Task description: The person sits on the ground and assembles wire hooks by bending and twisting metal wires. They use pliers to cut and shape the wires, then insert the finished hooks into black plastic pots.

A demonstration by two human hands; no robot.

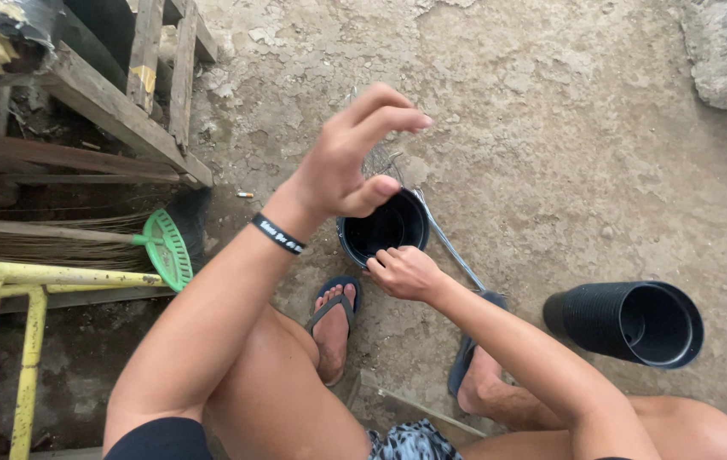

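My left hand [348, 158] hangs nearest, fingers spread and curled around nothing. Just below those fingertips, my right hand [404, 273] pinches the near rim of a small black pot [385, 228], its inside dark. Well right of my fingers lies a stack of black pots [623, 322] on its side.

A pot [383, 228] sits between two feet, stacked pots [628, 324] lying to its right

The left hand [348, 162] is raised with fingers curled and spread open, while the right hand [403, 273] reaches low, fingers closed in a grip.
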